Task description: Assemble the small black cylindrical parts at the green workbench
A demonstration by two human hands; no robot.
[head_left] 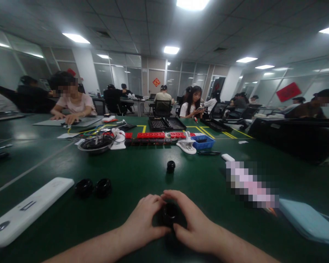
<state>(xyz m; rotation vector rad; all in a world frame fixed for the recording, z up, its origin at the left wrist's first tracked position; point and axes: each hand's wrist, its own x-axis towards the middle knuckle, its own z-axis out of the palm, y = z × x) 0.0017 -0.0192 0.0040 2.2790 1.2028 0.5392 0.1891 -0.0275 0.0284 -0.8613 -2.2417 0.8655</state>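
Near the table's front edge, my left hand (146,215) and my right hand (194,219) curl around a shiny black ring-shaped piece (170,212) with a hole in its top. The fingers meet at its far side and the thumbs lie at its near side. Part of its body is hidden by the hands and dark shadow. A smaller black round piece (170,166) stands farther ahead. To the left sit two similar black ring-shaped pieces, the outer one (84,187) and the inner one (103,187), side by side.
A long white device (34,208) lies at left on the green table (137,171). Light-blue folded item (309,219) at right. Across the middle are a black bowl (95,143) with cables, red strips (150,135), a white clip (187,143) and a blue bin (204,141). People sit beyond.
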